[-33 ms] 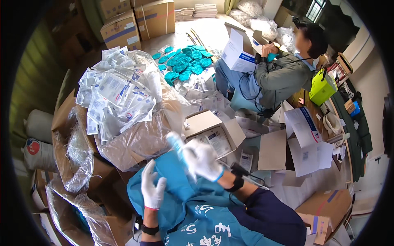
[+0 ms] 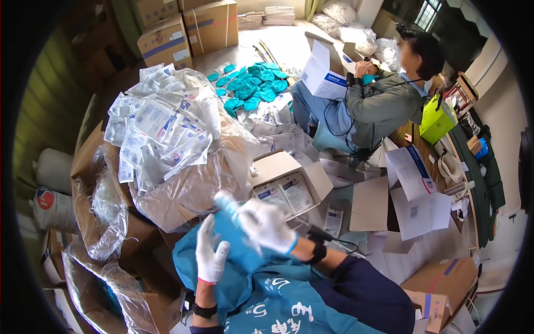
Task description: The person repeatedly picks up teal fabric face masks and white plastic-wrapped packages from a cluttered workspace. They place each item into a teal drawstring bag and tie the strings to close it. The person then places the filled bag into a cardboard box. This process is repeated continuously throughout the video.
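Note:
My right hand (image 2: 270,225), in a white knit glove, is closed on a narrow pale-blue and white item (image 2: 228,205) that points up to the left. Motion smears the item, so its kind is unclear. Close beside it on the left, my gloved left hand (image 2: 211,253) is held up with its thumb apart from the fingers and nothing in it. Both hands are over the teal apron (image 2: 189,259) across my lap. Just beyond my right hand stands an open carton (image 2: 312,186) holding flat printed white packets (image 2: 296,192).
A large plastic-lined carton (image 2: 183,195) heaped with printed packets (image 2: 156,119) stands at the left. Teal cloth-like pieces (image 2: 253,83) lie in a pile beyond it. A co-worker (image 2: 378,106) sits at far right with a white box. Another open box (image 2: 370,206) stands to my right.
My right hand has shifted a little left and down with the pale-blue item, nearer my left hand. My left hand has moved slightly right. More of the packets in the open carton now shows.

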The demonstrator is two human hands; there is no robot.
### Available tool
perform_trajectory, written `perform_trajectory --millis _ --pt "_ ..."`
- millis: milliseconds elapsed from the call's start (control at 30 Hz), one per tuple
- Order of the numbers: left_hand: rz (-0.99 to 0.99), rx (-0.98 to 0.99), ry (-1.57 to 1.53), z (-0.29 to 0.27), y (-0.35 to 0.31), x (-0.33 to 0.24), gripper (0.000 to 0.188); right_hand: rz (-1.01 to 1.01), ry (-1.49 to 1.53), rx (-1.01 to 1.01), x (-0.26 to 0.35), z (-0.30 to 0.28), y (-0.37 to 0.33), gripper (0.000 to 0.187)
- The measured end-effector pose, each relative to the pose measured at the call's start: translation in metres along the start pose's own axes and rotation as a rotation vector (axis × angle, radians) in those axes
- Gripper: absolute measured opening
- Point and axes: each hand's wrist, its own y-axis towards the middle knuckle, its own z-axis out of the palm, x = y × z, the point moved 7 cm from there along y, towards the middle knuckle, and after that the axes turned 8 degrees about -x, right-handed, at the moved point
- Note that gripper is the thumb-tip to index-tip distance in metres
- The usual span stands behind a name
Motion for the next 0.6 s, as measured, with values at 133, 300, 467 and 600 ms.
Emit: perform_trajectory --millis 133,300,467,600 --pt "0.046 -0.054 -0.123 -0.003 0.003 -0.002 0.074 -0.161 0.126 0.163 0.032 0.058 -0.051 0.022" --pt "-0.159 -0.152 -0.093 -0.049 -0.024 0.0 0.03 -0.226 0.2 0.207 0.04 0.054 -0.054 0.034" --pt "-0.121 0.135 0.376 -0.039 -0.049 -0.007 0.021 -0.333 0.046 0.196 0.053 0.045 -0.024 0.042" --pt "-0.167 0.219 0.435 -0.029 -0.055 0.002 0.021 -0.143 0.16 0.452 0.017 0.067 -0.045 0.023"
